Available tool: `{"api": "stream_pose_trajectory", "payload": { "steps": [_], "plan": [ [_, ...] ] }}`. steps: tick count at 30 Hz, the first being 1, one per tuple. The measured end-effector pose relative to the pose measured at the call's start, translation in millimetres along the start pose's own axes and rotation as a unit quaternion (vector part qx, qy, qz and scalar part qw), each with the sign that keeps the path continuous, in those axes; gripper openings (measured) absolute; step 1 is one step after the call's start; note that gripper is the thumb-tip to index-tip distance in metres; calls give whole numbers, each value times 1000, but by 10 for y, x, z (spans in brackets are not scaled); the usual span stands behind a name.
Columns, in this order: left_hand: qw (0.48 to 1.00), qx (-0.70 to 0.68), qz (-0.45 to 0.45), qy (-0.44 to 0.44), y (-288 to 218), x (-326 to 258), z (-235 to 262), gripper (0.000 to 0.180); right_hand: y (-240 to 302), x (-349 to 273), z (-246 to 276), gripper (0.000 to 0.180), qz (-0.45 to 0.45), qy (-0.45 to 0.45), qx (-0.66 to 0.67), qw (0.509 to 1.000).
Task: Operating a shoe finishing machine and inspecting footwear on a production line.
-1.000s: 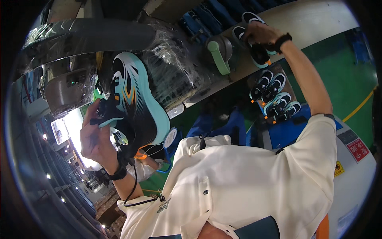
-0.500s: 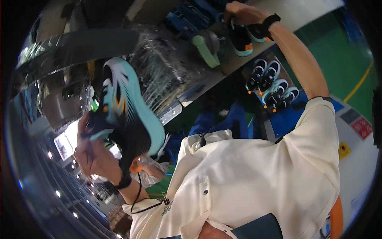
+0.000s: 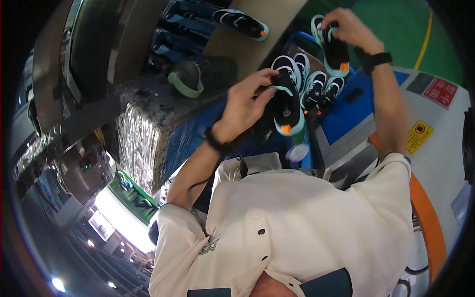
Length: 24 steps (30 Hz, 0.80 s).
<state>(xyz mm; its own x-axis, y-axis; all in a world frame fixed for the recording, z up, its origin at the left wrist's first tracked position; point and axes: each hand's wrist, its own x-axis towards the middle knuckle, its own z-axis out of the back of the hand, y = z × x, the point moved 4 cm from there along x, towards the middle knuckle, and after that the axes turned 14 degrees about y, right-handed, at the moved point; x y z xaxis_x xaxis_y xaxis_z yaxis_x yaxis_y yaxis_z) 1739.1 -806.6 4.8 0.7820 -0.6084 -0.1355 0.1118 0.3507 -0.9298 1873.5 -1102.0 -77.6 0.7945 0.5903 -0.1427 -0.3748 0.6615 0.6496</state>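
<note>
My left hand [image 3: 247, 101] is closed on a black, white and mint-green sneaker [image 3: 287, 111], with thumb and fingers gripping its collar. The sneaker hangs heel-down, its orange heel tab toward me. Farther right, my right hand [image 3: 352, 32] grips a second sneaker [image 3: 336, 54] of the same kind by its opening; that hand is somewhat blurred. Between and just below the two held shoes, several matching sneakers [image 3: 315, 89] sit side by side on a low rack, partly hidden by the left-hand shoe.
Another sneaker [image 3: 241, 24] lies on the beige bench [image 3: 277, 12] at the far side. Left of it are blue slatted racks [image 3: 180, 34] and a round item with a pale green rim [image 3: 185, 84]. Plastic-wrapped machinery [image 3: 143, 138] stands left. A white cabinet [image 3: 396, 109] with an orange edge is right.
My left hand has swung from the far left to the middle with its sneaker. The right hand has come away from the bench to the right, carrying a sneaker. My view has shifted.
</note>
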Motion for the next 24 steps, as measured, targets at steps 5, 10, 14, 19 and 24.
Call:
{"api": "stream_pose_trajectory", "payload": {
  "steps": [5,10,14,19,24],
  "plan": [
    [998,-9,-11,64,1026,473,-807,10,-603,-896,-1003,31,-136,-46,52,988],
    [989,80,-85,96,1422,958,-1528,17,-697,-1343,-1644,33,-245,-31,152,957],
    [978,125,-81,149,1855,1177,-1970,21,-650,-1419,-1942,36,-276,-48,141,949],
    [987,101,31,124,2200,1254,-1861,21,-640,-1300,-2000,39,-247,-56,252,934],
    [997,38,11,62,1960,1085,-1642,21,-543,-1325,-1880,36,-241,-33,108,964]
  ]
}}
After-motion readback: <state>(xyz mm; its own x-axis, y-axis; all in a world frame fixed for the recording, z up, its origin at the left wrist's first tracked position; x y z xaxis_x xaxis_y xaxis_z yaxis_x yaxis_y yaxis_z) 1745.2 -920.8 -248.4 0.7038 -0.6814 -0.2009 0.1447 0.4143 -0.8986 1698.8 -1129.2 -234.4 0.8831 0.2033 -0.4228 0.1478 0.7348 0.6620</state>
